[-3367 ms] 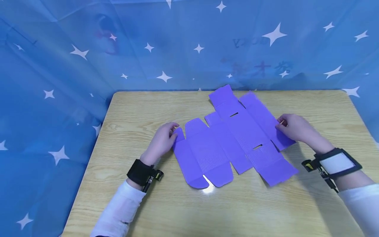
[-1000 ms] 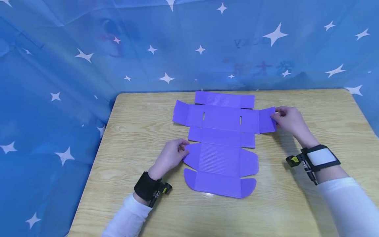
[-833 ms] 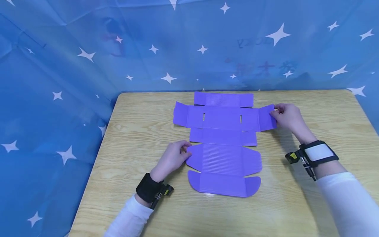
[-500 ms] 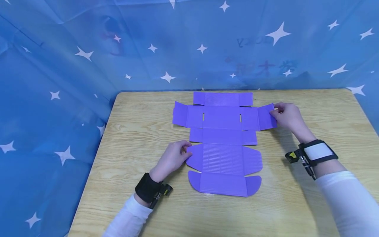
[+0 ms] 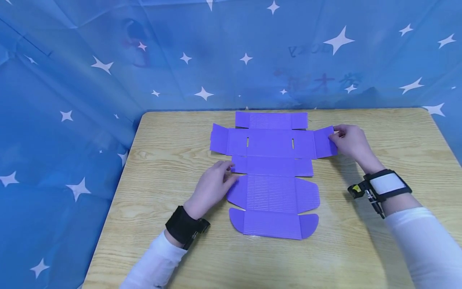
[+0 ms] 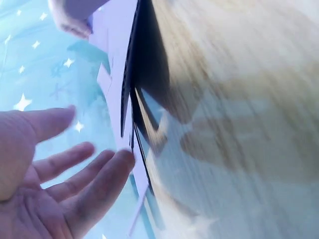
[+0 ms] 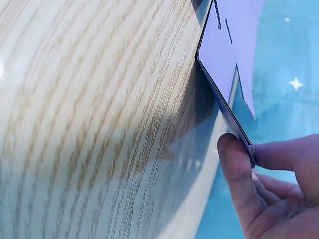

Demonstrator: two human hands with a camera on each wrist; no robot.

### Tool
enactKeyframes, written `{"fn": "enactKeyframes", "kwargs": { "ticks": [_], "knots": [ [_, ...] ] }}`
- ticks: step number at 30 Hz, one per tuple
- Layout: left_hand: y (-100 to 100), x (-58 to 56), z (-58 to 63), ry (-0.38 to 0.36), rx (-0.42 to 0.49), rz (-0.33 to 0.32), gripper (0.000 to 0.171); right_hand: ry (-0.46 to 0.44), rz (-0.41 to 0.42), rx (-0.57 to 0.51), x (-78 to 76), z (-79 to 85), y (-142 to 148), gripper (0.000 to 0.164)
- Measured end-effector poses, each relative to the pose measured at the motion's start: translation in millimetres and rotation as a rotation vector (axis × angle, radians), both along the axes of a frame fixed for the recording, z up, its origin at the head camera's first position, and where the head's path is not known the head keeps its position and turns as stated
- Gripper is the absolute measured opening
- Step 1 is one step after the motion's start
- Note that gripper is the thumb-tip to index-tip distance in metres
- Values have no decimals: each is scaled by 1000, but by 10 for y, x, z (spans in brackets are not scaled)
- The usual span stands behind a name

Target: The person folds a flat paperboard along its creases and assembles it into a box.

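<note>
A purple cardboard box blank [image 5: 270, 143], unfolded with creased flaps, two slots and rounded tabs at its near end, lies spread on the table. My right hand [image 5: 350, 140] pinches the tip of its right flap [image 5: 325, 142] between thumb and fingers; the right wrist view shows that flap [image 7: 224, 99] tilted up off the wood. At the left side, my left hand [image 5: 213, 184] reaches to the blank's edge. Its fingers [image 6: 99, 184] are spread apart in the left wrist view, one fingertip right at the cardboard edge [image 6: 130, 124], the thumb away from it.
The wooden table [image 5: 173, 144] runs back to a blue curtain [image 5: 216, 52] with white stars, which also hangs along the left side. Both wrists wear black straps with small cameras [image 5: 357, 190].
The blank has turned from slanted to squared up with the table. In the last half second my left hand has let go of the rounded side tab and slid slightly away from me; the right has stayed.
</note>
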State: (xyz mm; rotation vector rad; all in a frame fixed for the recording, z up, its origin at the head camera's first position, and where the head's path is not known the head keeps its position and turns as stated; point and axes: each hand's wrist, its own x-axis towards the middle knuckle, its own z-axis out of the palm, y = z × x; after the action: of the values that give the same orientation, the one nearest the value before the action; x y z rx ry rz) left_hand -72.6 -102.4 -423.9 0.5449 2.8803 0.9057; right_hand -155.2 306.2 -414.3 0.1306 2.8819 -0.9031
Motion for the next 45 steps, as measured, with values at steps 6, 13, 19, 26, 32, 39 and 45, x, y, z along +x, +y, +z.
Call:
{"fn": "enactKeyframes", "kwargs": {
  "ticks": [6,13,19,26,32,39,45],
  "knots": [
    [212,-87,52,-5,-182,-265,85,10,-1,9,-7,8,11,48],
    [380,-134,44,-83,-322,-426,94,31,12,21,2,-18,5,46],
    [475,-159,-7,-135,-408,-523,93,38,27,43,-14,-30,-1,46],
    [555,-162,-53,-196,-508,-583,97,-10,34,81,-41,-24,-5,50],
    [575,-154,-92,-195,-557,-587,102,-12,68,141,-59,-21,-20,61],
    [575,-150,-96,-193,-560,-588,103,-27,217,297,-104,18,-111,90],
    [575,-150,-105,-186,-574,-592,103,-62,333,353,-251,154,-306,95]
  ]
}}
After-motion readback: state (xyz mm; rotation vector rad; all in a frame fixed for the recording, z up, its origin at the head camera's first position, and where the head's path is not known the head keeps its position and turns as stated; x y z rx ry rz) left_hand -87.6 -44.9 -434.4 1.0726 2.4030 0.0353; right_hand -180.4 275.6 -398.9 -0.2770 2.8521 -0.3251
